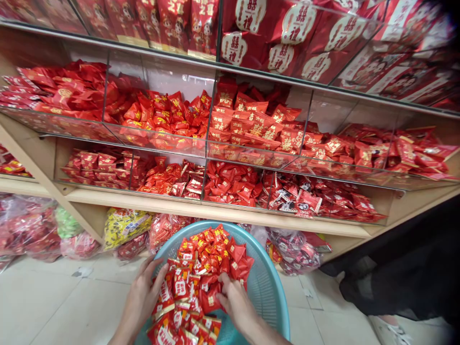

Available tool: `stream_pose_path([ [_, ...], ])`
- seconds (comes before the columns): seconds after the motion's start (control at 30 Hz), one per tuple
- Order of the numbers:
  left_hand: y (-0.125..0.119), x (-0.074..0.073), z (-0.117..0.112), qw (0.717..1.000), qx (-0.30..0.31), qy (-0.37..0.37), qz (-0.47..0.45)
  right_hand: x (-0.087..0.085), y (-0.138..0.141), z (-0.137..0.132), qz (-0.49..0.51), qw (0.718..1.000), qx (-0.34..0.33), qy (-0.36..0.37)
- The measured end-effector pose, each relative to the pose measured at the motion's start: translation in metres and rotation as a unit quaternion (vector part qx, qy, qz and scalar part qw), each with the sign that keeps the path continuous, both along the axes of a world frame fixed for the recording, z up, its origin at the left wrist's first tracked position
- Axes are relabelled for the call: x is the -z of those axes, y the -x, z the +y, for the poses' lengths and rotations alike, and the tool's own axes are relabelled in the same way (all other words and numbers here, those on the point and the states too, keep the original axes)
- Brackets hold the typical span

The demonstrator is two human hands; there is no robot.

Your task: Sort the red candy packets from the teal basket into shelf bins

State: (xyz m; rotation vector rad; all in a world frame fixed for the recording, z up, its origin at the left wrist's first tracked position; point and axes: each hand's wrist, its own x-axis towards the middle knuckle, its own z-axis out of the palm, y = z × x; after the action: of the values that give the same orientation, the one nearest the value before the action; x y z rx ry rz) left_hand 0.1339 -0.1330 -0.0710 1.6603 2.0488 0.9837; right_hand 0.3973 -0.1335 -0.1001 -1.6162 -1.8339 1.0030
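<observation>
The left hand [142, 289], fingers loosely spread and gripping nothing that shows, rests against the white-labelled packets [181, 287] just to its right. They look light, crinkly and slippery; their crimped ends should pinch best. Farther right, under the right hand [233, 298], whose thumb and forefinger nearly meet, lies a red packet [210, 300]; whether it's gripped, I can't tell. Beyond that hand, the blue basket [264, 283] seems stiff, best held by its rim.

Tiled floor [46, 302] under basket [264, 278], apparently
</observation>
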Motion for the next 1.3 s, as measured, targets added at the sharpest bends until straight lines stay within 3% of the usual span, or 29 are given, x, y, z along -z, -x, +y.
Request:
stream_pose_path([
  [0.1, 0.001, 0.000, 0.000, 1.000, -0.004, -0.001, 0.005, -0.022, -0.002, 0.005, -0.024, 0.999, 0.001, -0.047],
  [0.2, 0.002, 0.002, 0.002, 1.000, -0.011, -0.003, 0.008, -0.065, -0.004, 0.026, -0.009, 0.995, -0.019, -0.097],
  [0.33, 0.002, 0.003, 0.002, 1.000, -0.006, 0.004, 0.005, -0.133, -0.017, 0.079, 0.012, 0.976, -0.031, -0.217],
  [0.47, 0.002, 0.003, 0.002, 1.000, -0.007, 0.002, 0.004, -0.174, -0.034, 0.146, -0.148, 0.925, -0.005, -0.350],
  [0.63, 0.003, 0.007, 0.002, 1.000, -0.009, -0.015, 0.014, -0.185, -0.040, 0.204, -0.214, 0.907, -0.018, -0.361],
  [0.83, 0.005, 0.010, 0.004, 0.999, -0.012, -0.027, 0.019, -0.182, -0.033, 0.220, -0.251, 0.899, -0.045, -0.355],
  [1.1, 0.005, 0.009, 0.004, 1.000, -0.009, -0.016, 0.009, -0.183, -0.045, 0.214, -0.201, 0.900, -0.017, -0.385],
  [1.2, 0.005, 0.005, 0.004, 1.000, -0.009, -0.022, -0.009, -0.190, -0.049, 0.196, -0.173, 0.898, -0.015, -0.403],
  [1.3, -0.001, -0.010, 0.005, 0.996, -0.027, -0.071, -0.039, -0.193, -0.048, 0.165, -0.104, 0.895, -0.030, -0.432],
])
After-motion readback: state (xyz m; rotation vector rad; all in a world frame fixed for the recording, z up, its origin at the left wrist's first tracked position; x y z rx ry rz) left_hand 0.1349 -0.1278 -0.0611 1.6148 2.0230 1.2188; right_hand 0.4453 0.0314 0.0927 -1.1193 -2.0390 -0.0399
